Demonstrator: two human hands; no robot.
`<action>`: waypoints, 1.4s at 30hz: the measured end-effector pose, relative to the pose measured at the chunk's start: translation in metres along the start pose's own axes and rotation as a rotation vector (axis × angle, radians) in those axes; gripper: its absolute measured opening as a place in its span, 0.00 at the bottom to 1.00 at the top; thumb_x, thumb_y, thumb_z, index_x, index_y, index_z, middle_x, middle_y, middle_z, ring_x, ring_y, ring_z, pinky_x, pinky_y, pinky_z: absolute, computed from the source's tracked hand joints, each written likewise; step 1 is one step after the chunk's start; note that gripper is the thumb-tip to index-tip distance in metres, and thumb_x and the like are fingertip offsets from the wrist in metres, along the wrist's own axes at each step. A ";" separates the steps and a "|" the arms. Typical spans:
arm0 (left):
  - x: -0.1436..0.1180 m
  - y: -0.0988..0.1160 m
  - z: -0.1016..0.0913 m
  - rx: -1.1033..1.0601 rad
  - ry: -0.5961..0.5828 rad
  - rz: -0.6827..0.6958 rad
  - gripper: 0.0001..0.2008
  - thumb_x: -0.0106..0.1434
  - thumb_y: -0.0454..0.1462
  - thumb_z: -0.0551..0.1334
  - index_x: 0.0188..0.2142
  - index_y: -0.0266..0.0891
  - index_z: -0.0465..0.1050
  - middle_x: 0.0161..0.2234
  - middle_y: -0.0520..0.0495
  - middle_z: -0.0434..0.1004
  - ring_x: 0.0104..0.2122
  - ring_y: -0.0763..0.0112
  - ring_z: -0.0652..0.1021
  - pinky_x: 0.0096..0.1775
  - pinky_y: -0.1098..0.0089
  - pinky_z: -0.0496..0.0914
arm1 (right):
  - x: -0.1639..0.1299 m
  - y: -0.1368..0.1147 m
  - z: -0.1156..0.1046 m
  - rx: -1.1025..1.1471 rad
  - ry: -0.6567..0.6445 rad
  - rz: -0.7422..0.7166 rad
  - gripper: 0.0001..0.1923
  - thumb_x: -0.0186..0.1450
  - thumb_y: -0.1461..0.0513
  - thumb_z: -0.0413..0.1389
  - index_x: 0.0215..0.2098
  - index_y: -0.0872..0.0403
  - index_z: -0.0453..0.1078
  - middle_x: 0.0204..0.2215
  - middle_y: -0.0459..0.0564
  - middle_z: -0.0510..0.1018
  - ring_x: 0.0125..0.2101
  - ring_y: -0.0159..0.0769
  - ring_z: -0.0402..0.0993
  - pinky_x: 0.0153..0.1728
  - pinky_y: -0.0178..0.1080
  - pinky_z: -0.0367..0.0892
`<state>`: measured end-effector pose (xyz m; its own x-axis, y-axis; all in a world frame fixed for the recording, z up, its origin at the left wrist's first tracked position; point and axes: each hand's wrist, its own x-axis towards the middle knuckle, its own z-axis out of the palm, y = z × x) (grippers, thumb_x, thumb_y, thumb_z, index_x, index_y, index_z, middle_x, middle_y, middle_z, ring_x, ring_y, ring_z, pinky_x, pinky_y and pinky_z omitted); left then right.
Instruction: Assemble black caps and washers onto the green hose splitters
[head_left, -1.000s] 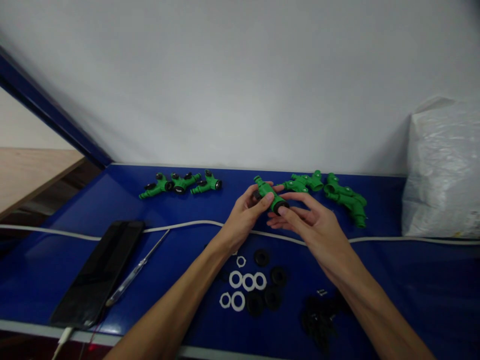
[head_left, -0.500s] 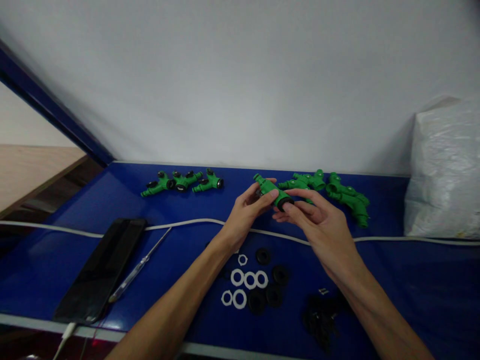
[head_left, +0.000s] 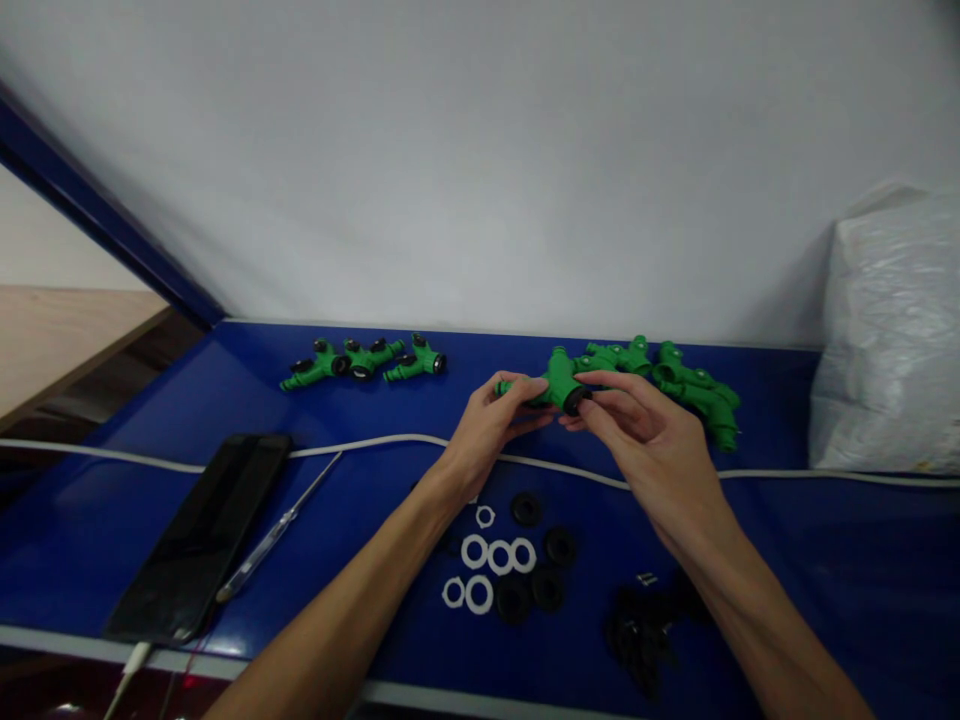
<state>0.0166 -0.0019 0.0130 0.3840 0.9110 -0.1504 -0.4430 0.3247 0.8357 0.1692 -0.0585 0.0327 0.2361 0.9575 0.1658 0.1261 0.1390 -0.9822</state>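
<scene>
Both hands pinching green connector [head_left: 556, 383], left hand [head_left: 491, 425], right hand [head_left: 645, 440]

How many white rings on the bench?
5. All lie on the blue bench below the hands: one small ring farthest back, three in a row, two nearest. More may hide under the left forearm.

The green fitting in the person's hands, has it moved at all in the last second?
Yes. The green fitting has turned and shifted right, closer to the green pile on the blue table, held by the left hand and right hand.
</scene>
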 end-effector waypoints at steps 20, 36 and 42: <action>0.005 -0.002 -0.005 -0.006 -0.047 -0.043 0.19 0.56 0.41 0.73 0.45 0.39 0.76 0.41 0.47 0.81 0.40 0.68 0.79 0.50 0.63 0.70 | 0.000 0.000 0.001 -0.040 -0.002 -0.087 0.08 0.65 0.56 0.64 0.39 0.50 0.74 0.32 0.47 0.82 0.31 0.36 0.81 0.39 0.41 0.78; 0.012 -0.008 -0.013 0.047 -0.152 0.148 0.23 0.55 0.34 0.72 0.51 0.42 0.78 0.51 0.43 0.81 0.55 0.56 0.76 0.59 0.59 0.63 | -0.002 -0.001 0.006 0.093 -0.077 0.064 0.15 0.67 0.52 0.62 0.48 0.49 0.70 0.32 0.47 0.84 0.33 0.40 0.84 0.41 0.46 0.79; 0.009 -0.009 -0.011 0.037 -0.165 0.102 0.24 0.56 0.33 0.70 0.53 0.40 0.75 0.47 0.42 0.82 0.52 0.56 0.78 0.56 0.59 0.65 | -0.002 0.001 0.004 0.033 -0.073 0.043 0.15 0.65 0.53 0.64 0.45 0.50 0.70 0.30 0.46 0.83 0.30 0.37 0.81 0.36 0.42 0.77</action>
<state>0.0149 0.0061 -0.0013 0.4673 0.8838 0.0222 -0.4573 0.2202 0.8616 0.1645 -0.0590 0.0311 0.1700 0.9784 0.1176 0.0855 0.1043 -0.9909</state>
